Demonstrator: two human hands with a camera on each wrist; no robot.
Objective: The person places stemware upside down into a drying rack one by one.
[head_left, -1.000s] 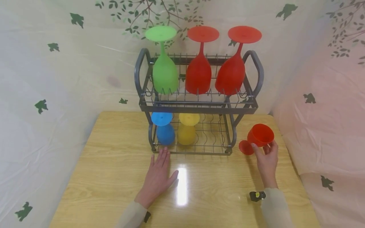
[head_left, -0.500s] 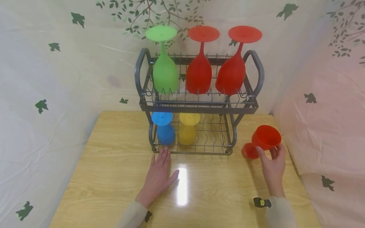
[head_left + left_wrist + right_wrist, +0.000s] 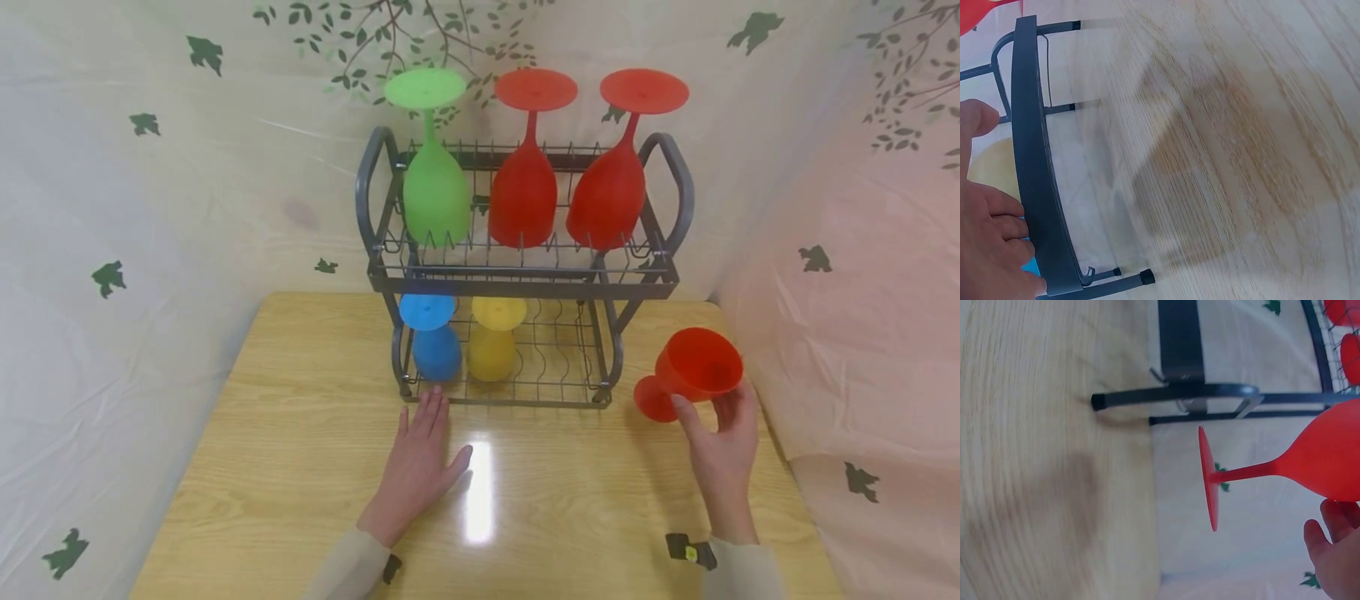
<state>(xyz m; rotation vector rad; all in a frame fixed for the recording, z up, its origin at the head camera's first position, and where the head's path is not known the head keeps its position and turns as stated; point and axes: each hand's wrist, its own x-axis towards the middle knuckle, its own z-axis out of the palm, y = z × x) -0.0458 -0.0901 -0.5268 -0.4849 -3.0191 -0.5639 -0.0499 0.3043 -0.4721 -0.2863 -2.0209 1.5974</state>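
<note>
My right hand holds a red wine glass by its bowl, thumb on the near side. The glass leans with its mouth up and its foot to the left. In the right wrist view, the foot hangs above the tabletop. To the right of the rack, hand and glass stand apart from it. My left hand rests with straight fingers at the lower front edge of the two-tier rack. Just behind its fingertips is an upside-down blue glass, beside a yellow one.
On the upper tier stand an upside-down green glass, a red glass and a tilted red glass. The lower tier's right part shows bare wires. Patterned cloth borders the wooden table.
My right hand has shifted right and slightly nearer with the red wine glass, which has turned so its foot shows more. The left hand and rack have stayed put.
</note>
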